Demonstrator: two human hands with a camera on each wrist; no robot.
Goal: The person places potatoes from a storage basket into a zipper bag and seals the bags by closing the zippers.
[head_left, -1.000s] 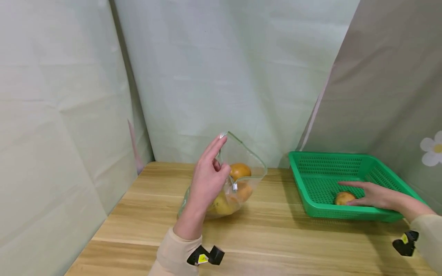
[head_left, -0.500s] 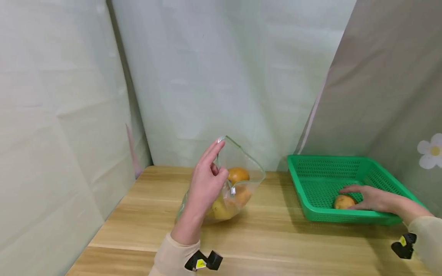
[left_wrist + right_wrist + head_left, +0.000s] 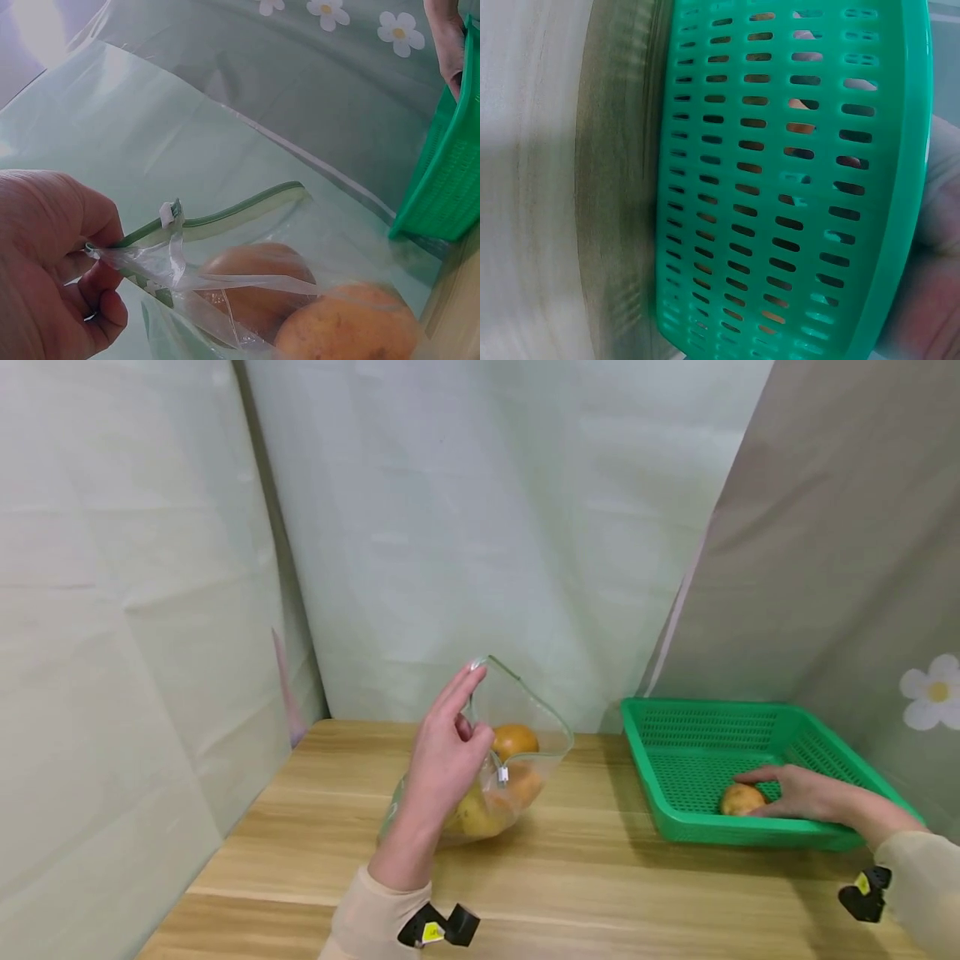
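Fruit fills our clear zip bag (image 3: pixel 495 777) on the wooden surface (image 3: pixel 570 877), and our left hand (image 3: pixel 442 760) pinches the bag's green-edged rim, holding it open. Our right hand (image 3: pixel 806 793) curls round a yellowish fruit (image 3: pixel 738 798) lying inside the green basket (image 3: pixel 675 727).

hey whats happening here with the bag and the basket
A person holds a clear zip bag open by its rim with the left hand; a few orange and yellow fruits sit inside it. The right hand reaches into the green basket and curls around the one fruit there. Both stand on a wooden table.
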